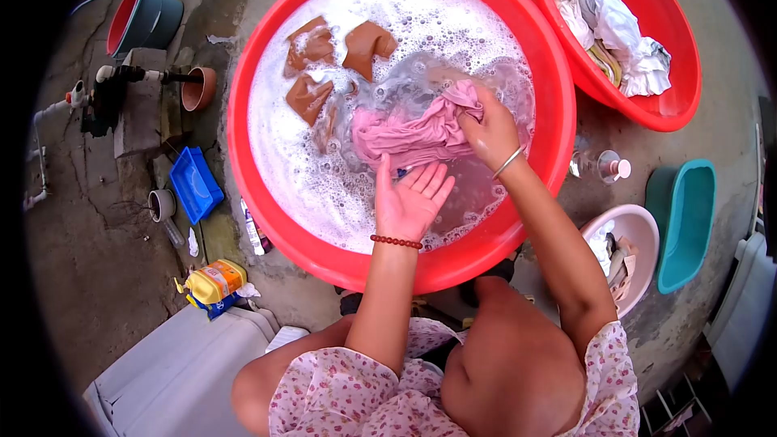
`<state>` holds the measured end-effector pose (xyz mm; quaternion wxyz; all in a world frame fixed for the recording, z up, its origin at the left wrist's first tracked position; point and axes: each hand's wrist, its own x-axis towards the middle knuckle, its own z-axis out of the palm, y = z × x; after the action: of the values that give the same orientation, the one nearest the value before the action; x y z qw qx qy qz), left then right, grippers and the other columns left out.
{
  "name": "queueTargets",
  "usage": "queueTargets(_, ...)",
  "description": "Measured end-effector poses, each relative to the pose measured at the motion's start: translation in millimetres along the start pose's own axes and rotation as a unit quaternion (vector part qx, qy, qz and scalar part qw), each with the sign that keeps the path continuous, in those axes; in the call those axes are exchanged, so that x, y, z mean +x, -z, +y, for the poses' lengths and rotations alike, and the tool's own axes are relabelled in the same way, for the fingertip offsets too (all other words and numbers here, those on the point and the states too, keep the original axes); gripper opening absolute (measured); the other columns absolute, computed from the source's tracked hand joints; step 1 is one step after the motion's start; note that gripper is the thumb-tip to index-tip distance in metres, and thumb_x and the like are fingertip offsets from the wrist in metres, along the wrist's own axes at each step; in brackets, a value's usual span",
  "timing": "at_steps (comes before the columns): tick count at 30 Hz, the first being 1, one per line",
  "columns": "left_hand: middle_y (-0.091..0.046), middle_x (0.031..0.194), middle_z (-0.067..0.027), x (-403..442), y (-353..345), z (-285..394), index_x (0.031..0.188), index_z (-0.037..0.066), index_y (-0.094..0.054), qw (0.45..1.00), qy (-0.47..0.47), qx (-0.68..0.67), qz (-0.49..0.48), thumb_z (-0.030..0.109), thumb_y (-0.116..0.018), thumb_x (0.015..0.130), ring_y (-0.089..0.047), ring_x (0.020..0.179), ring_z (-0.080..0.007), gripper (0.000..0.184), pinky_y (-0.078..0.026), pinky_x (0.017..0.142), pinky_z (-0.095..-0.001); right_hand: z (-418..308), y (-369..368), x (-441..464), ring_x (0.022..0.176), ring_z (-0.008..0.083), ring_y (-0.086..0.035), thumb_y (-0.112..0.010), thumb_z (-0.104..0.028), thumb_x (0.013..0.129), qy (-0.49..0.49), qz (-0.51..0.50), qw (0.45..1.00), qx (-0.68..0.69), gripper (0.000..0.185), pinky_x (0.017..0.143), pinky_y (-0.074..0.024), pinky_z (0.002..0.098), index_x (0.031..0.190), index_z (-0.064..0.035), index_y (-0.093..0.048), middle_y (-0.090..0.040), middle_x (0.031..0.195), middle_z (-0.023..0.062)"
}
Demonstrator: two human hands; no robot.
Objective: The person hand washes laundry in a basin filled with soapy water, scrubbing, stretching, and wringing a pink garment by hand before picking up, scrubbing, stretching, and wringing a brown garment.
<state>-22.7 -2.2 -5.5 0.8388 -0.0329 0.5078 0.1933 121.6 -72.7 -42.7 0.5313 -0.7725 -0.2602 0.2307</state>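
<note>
A large red basin point(240, 146) holds foamy water. In its middle lies a wet pink cloth point(405, 133), bunched and partly in the water. My right hand point(490, 131), with a silver bangle at the wrist, grips the cloth's upper right end between thumb and fingers. My left hand point(411, 201), below a red bead bracelet, is palm up with fingers spread at the cloth's lower edge. Brown cloth point(369, 48) pokes out of the foam in several places at the upper left of the basin.
Another red basin point(673, 40) with white clothes stands upper right. At the right are a pink basin point(643, 231), a teal tub point(688, 226) and a clear bottle point(613, 167). A blue basket point(195, 184) and yellow jug point(214, 281) stand left.
</note>
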Motion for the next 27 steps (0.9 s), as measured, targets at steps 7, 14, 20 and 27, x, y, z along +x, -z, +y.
queueTargets(7,-0.045,0.128,-0.0213,23,26,7,0.122,0.001,-0.043,0.987,0.121,-0.077,-0.07,0.044,-0.051,0.088,-0.044,0.12,-0.0316,0.055,-0.034,0.105,-0.0436,-93,-28,-94,0.067,0.0323,-0.058,-0.067,-0.024,0.064,0.175,-0.211,0.958,-0.079,0.028,0.058,-0.0444,0.0457,0.083,-0.0083,-0.054,-0.056,0.074,0.0097)
queueTargets(14,-0.058,0.109,-0.0084,28,38,-12,0.112,0.009,-0.052,0.958,0.118,-0.013,-0.259,0.031,-0.036,0.096,-0.058,0.099,-0.0219,0.031,-0.048,0.087,-0.0373,-24,-27,-5,0.071,0.0347,-0.061,-0.061,-0.034,0.07,-0.018,-0.074,0.97,-0.233,0.03,0.062,-0.0466,0.0459,0.075,-0.0044,-0.056,-0.06,0.073,0.0193)
queueTargets(20,-0.059,0.097,-0.0048,29,46,-15,0.103,0.011,-0.054,0.947,0.009,0.005,-0.321,0.034,-0.038,0.095,-0.058,0.091,-0.0203,0.03,-0.047,0.081,-0.032,-80,-37,-78,0.088,0.0288,-0.059,-0.063,-0.033,0.065,-0.002,-0.181,0.971,-0.157,0.041,0.07,-0.0468,0.0403,0.101,-0.0129,-0.055,-0.057,0.095,0.0104)
queueTargets(27,-0.057,0.112,-0.0104,-20,-11,-6,0.116,0.002,-0.05,0.986,-0.024,0.043,-0.157,0.028,-0.04,0.095,-0.054,0.106,-0.0232,0.035,-0.043,0.093,-0.0365,-6,-26,-20,0.077,0.0292,-0.063,-0.056,-0.028,0.078,-0.061,-0.038,0.979,-0.193,0.023,0.062,-0.0481,0.0394,0.077,-0.0058,-0.061,-0.062,0.075,0.0139)
